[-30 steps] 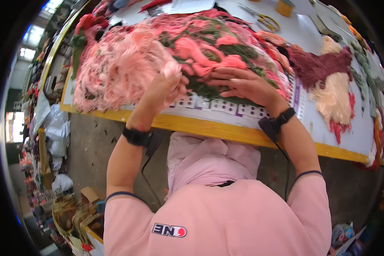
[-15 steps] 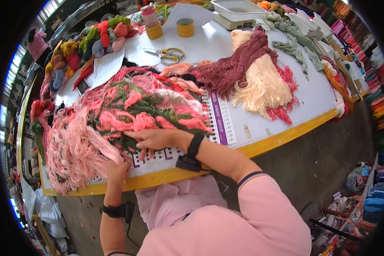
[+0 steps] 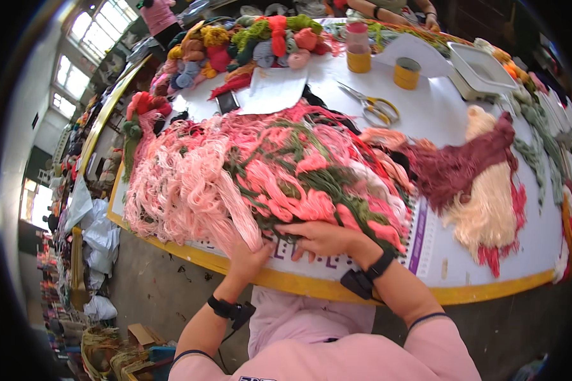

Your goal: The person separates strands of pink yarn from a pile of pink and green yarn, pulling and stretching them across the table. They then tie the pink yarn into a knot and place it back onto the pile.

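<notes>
A thick heap of yarn in pink, green, red and white lies across the near part of the table. My left hand is closed round the near end of a pale pink yarn hank at the table's front. Just to the right, my right hand rests at the front edge of the heap, against dark green yarn. Its fingers are spread, pointing left, with the fingertips partly hidden. Beneath both hands shows a white strip with holes and purple marks.
Yellow-handled scissors, a yellow tape roll and a white tray lie farther back. Maroon yarn crosses a cream hank at right. Yarn balls line the far edge. Another person's hand shows at the top.
The view has turned left, so the table sits farther right in it and a co-worker's arms show at the top. Both hands keep nearly the same places at the yarn.
</notes>
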